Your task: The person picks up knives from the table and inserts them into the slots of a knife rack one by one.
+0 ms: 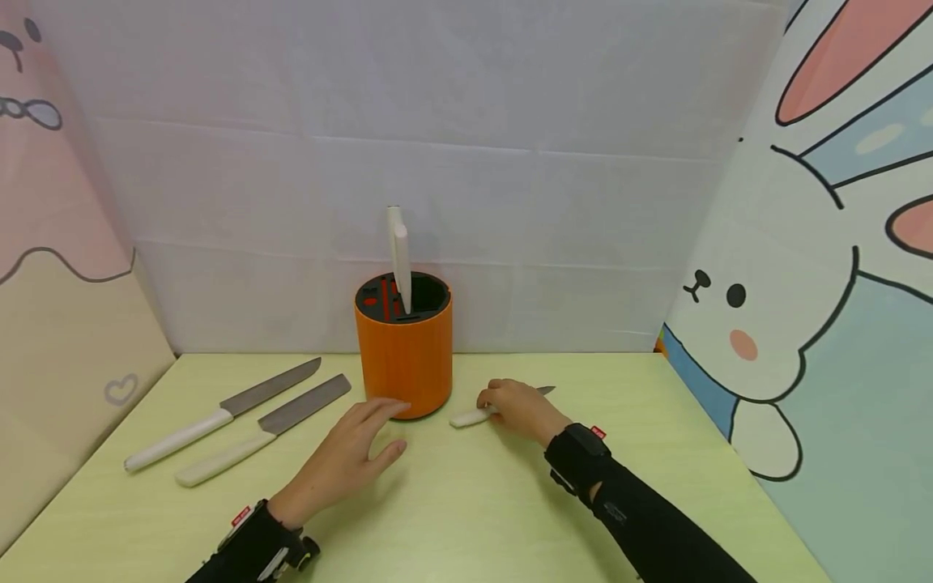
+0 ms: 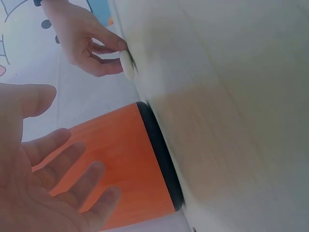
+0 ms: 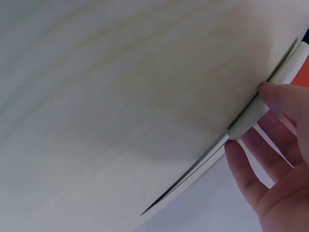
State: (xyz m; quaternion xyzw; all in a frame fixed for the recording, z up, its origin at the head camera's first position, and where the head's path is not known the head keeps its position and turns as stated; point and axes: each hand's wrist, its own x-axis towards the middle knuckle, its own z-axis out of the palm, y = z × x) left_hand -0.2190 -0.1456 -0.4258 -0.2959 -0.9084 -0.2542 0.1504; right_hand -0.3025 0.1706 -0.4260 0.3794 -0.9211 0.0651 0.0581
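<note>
My right hand (image 1: 523, 411) grips a small paring knife (image 1: 470, 419) by its white handle, right of the knife holder. In the right wrist view, thumb and fingers close on the handle (image 3: 248, 121), while the thin blade (image 3: 186, 176) points away, close along the tabletop. My left hand (image 1: 350, 461) hovers with fingers spread in front of the round orange knife holder (image 1: 404, 364). Nothing is in that palm (image 2: 38, 188) in the left wrist view. Two white knife handles (image 1: 401, 259) stick up from the holder's black slotted top.
On the left of the pale table (image 1: 437, 518) lie two larger white-handled knives: a long pointed one (image 1: 178, 439) behind, a broad square-tipped one (image 1: 306, 405) in front. A white sheet (image 1: 554, 202) hangs behind the holder. Cartoon-printed sheets (image 1: 860, 389) flank both sides.
</note>
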